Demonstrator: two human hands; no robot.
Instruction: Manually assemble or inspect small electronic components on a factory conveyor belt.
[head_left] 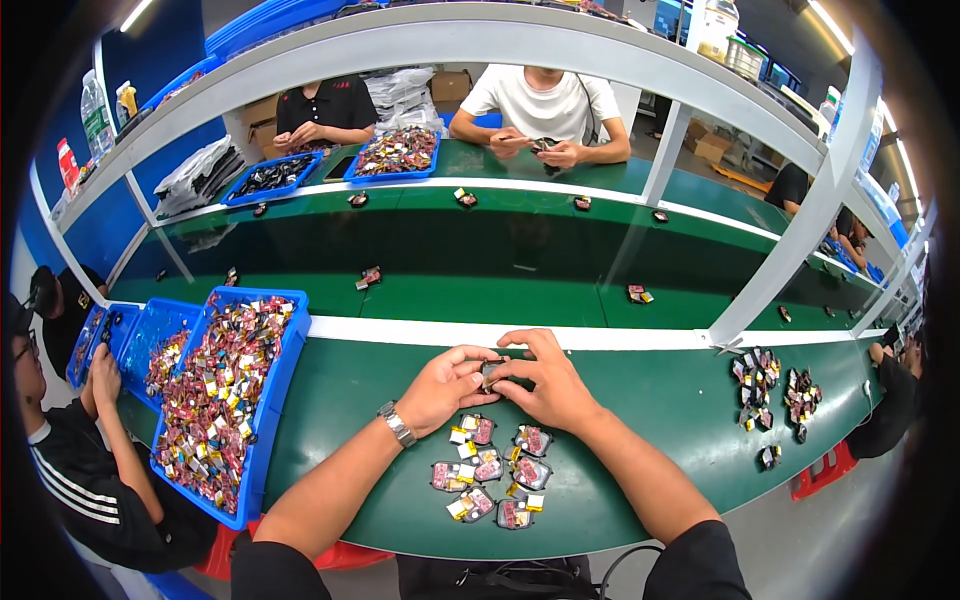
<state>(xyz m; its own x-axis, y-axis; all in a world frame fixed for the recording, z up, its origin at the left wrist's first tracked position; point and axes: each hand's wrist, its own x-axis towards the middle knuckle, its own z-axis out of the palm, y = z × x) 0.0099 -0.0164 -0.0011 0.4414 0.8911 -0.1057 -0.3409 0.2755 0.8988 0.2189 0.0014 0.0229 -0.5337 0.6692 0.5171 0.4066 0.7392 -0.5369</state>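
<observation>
My left hand (440, 393) and my right hand (553, 386) meet above the green bench, near its white rail. Between their fingertips is a small dark casing (491, 369), partly covered by the fingers. Both hands are closed on it. Just below them, several small units (487, 464) lie in a loose cluster, each a black casing with a pinkish-red circuit board and a white-and-yellow piece attached. At my left, a blue tray (271, 423) holds a heap of red boards with white and yellow parts.
More black units (754, 378) lie in groups on the bench's right side. Beyond the white rail (400, 332), a green belt (500, 290) carries spaced-out units. A grey shelf frame (800, 235) crosses above. Co-workers sit opposite and at my left, near another blue tray (157, 322).
</observation>
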